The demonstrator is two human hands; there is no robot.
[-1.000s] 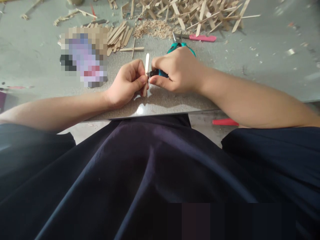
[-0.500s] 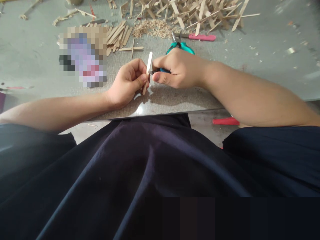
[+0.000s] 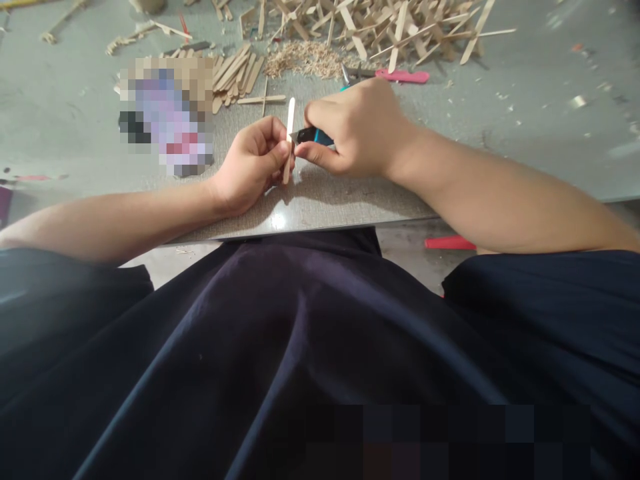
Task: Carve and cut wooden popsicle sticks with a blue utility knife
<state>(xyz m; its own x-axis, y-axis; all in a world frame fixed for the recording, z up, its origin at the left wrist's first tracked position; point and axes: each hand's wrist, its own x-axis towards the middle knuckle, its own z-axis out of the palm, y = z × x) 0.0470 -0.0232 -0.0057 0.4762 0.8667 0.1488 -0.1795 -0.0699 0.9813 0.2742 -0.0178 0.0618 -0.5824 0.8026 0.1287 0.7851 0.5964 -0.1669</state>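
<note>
My left hand point(image 3: 255, 163) pinches a pale wooden craft stick point(image 3: 289, 120), which stands nearly upright on the grey table point(image 3: 75, 127). My right hand point(image 3: 357, 130) is closed round a cutting tool with a blue handle point(image 3: 313, 136), and its dark tip touches the stick's right edge about a third of the way down. Both hands rest near the table's front edge, over my dark-clothed lap.
Behind the hands lie a stack of flat sticks point(image 3: 237, 70), a heap of shavings point(image 3: 303, 59), a big pile of glued stick pieces point(image 3: 380, 27) and a pink-handled tool point(image 3: 403, 76). A blurred-out object point(image 3: 167, 113) sits at left. A red item point(image 3: 450, 243) lies below the table.
The stick has swung from a rightward tilt to nearly upright and shifted slightly left. My right hand rose a little, now covering the teal-handled tool behind it.
</note>
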